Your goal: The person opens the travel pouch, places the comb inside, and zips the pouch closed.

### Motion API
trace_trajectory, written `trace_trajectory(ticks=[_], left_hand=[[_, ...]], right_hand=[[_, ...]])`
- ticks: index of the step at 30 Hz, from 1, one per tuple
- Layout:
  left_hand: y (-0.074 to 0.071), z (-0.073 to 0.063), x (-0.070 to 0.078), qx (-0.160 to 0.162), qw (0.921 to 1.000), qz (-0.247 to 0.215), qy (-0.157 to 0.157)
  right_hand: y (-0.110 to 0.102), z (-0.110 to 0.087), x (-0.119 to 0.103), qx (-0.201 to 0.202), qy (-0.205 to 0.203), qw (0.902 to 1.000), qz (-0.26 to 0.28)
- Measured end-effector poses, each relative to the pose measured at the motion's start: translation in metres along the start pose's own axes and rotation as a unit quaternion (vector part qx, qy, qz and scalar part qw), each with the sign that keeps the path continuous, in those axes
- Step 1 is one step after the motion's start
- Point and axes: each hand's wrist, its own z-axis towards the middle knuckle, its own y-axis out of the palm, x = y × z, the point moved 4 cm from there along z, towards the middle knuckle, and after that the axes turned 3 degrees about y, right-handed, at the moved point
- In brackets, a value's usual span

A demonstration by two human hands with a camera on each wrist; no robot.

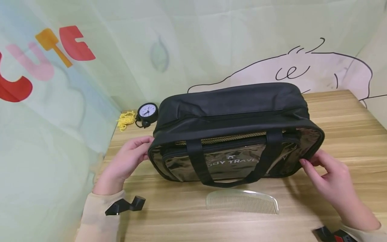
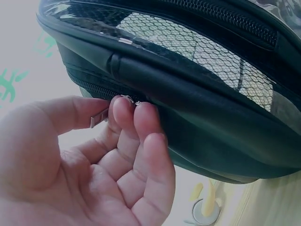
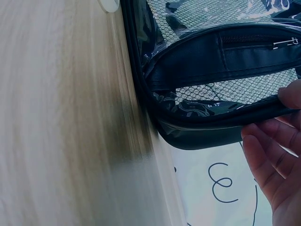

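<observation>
A black travel bag (image 1: 232, 101) with a clear front pocket and two hanging strap handles stands on the wooden table. At its left end, my left hand (image 2: 108, 165) pinches a metal zipper pull (image 2: 99, 117) between thumb and fingers. The zipper (image 2: 94, 87) runs along the bag's side, near the edge piping. On the opposite end, my right hand (image 1: 332, 178) grips the bag's piped front edge, thumb on the front and fingers behind. A pale translucent comb (image 1: 242, 201) lies on the table in front of the bag, teeth toward me.
Behind the bag's left end stands a small black alarm clock (image 1: 147, 111), beside a clump of yellow string (image 1: 126, 120). A printed cloth backdrop (image 1: 127, 50) rises along the back and left of the wooden table (image 1: 347, 124).
</observation>
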Motion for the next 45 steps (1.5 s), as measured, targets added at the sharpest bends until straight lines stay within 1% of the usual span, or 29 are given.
trace_trajectory(ticks=[7,13,21,26,29,34,39,45], left_hand=[[0.0005,-0.0003,0.0012,-0.013,0.9996,-0.022,0.011],[0.0016,-0.0005,0.0036,-0.025,0.9985,-0.044,0.02],[0.0,-0.0005,-0.0011,-0.062,0.9946,-0.07,0.043],[-0.0016,-0.0001,-0.0031,-0.069,0.9932,-0.077,0.055],[-0.0029,-0.0004,-0.0026,-0.068,0.991,-0.096,0.064],[-0.0053,-0.0024,-0.0004,-0.051,0.9869,-0.136,0.069],[-0.0038,-0.003,0.002,-0.044,0.9877,-0.133,0.071],[-0.0011,-0.0024,0.0068,-0.053,0.9843,-0.135,0.1]], right_hand=[[0.0001,0.0001,0.001,0.011,-0.004,0.9999,0.001],[0.0005,0.0001,0.0015,0.01,-0.006,0.9999,0.005],[0.0008,-0.0007,0.0011,0.004,-0.005,1.0,0.007],[0.0008,-0.0003,0.0008,0.001,-0.004,0.9999,0.01],[0.0009,-0.0002,0.0007,0.004,-0.006,0.9999,0.013],[0.0018,0.0002,0.0001,0.001,-0.001,0.9999,0.013],[0.002,0.0008,-0.0007,-0.001,-0.001,0.9999,0.012],[0.0017,0.0007,-0.0001,0.007,-0.008,0.9998,0.014]])
